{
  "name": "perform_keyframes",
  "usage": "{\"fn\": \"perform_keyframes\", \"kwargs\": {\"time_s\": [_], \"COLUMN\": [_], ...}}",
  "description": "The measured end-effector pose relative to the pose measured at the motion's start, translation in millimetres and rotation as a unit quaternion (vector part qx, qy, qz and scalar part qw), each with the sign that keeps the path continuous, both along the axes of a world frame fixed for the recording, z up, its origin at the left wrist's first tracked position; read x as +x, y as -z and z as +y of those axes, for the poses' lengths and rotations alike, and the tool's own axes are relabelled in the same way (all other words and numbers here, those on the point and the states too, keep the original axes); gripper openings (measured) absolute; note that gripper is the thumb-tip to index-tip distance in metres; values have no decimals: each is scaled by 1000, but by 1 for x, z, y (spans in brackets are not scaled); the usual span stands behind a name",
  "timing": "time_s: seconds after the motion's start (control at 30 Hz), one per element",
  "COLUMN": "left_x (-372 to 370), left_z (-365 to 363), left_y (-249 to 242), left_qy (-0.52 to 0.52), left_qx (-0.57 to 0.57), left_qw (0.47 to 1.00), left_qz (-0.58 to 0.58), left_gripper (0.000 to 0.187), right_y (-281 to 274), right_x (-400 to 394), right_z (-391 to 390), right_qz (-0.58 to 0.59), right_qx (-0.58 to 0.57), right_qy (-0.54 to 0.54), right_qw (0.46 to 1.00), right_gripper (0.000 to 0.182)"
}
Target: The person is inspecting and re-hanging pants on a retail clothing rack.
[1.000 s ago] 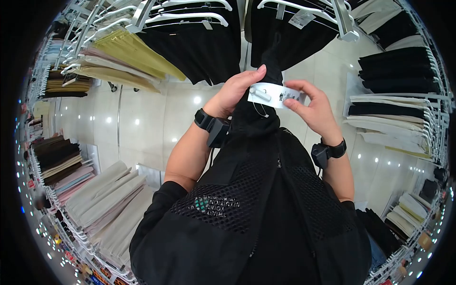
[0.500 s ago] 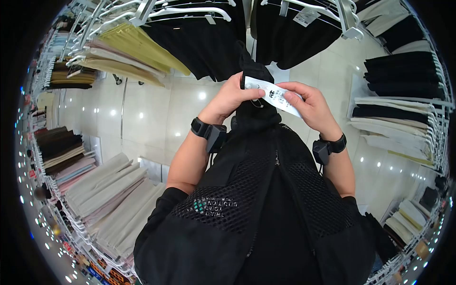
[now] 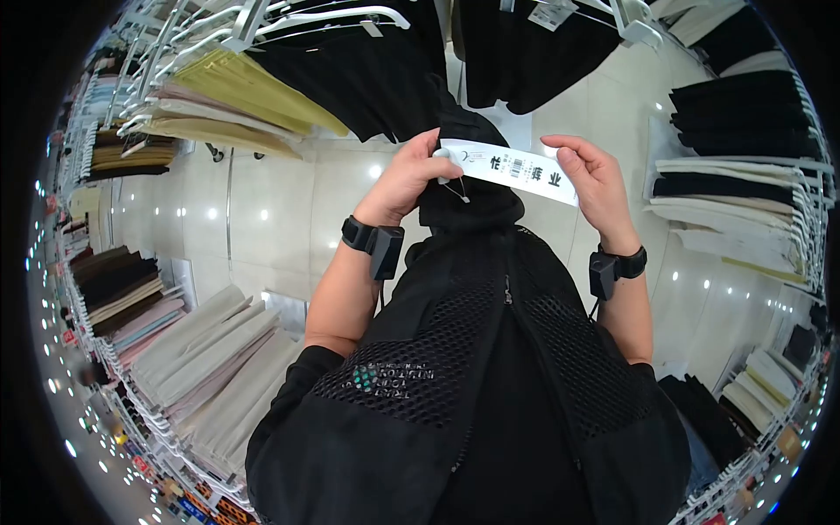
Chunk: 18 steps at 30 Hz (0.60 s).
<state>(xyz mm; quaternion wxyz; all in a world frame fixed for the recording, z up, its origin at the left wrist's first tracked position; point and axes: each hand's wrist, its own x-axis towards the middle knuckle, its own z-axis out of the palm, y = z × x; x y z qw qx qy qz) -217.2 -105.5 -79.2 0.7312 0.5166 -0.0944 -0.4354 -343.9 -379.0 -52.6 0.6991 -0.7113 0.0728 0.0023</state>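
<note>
Black garments (image 3: 350, 79) hang ahead, beyond the white tag (image 3: 516, 168); yellow garment (image 3: 258, 92) to the left, pale garments (image 3: 731, 197) racked to the right. Black cloth (image 3: 468, 214) directly behind the tag, which sits between the hands. Long axis roughly crosswise, right end slanting toward the wearer. Left hand (image 3: 404, 178): fingers clamped on tag's left end. Right hand (image 3: 599, 179): beside right end, thumb and forefinger slightly apart; contact there unclear.

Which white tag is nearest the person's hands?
The long white tag with large dark characters: the left hand pinches one end, and the right hand is at the other. The upper white tag is up against a hanging black garment.
</note>
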Motion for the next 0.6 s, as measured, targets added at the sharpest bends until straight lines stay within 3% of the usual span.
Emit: {"fn": "perform_keyframes", "kwargs": {"time_s": [0.6], "left_x": [7], "left_z": [-10], "left_y": [12], "left_qy": [40], "left_qx": [2], "left_qw": [999], "left_qz": [6], "left_gripper": [38], "right_y": [6], "right_x": [-33], "right_z": [0], "right_qz": [-5], "right_qx": [7], "right_qy": [104], "right_qw": [995], "right_gripper": [29]}}
